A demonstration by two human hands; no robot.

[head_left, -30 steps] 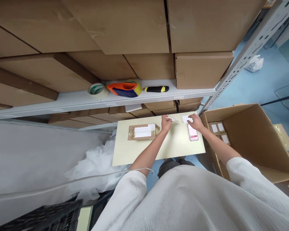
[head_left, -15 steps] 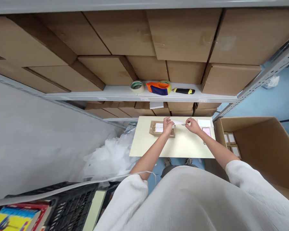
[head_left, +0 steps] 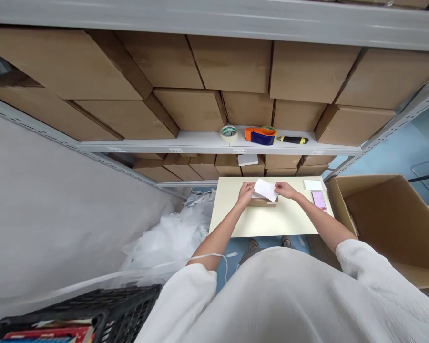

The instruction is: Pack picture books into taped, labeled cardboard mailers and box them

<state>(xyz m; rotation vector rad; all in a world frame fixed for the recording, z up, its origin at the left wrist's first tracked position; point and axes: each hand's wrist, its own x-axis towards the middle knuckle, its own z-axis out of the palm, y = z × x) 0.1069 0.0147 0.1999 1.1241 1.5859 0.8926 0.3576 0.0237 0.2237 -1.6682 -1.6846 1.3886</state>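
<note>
Over a small cardboard box on the cream tabletop, a white sheet of paper is stretched between my two hands. My left hand pinches its left edge, close to the box's left end. At the opposite edge, my right hand has the paper between thumb and fingers. The sheet tilts and hides most of the box top. Whether it touches the box I cannot tell.
A phone and white slips lie at the table's right. Beside it stands a large open carton. Tape roll, orange-and-blue tape dispenser and cutter rest on the shelf. White packing material heaps at left.
The paper has turned its face toward me and now covers the box top. My right hand has come closer to the box. The whole view has shifted slightly.
</note>
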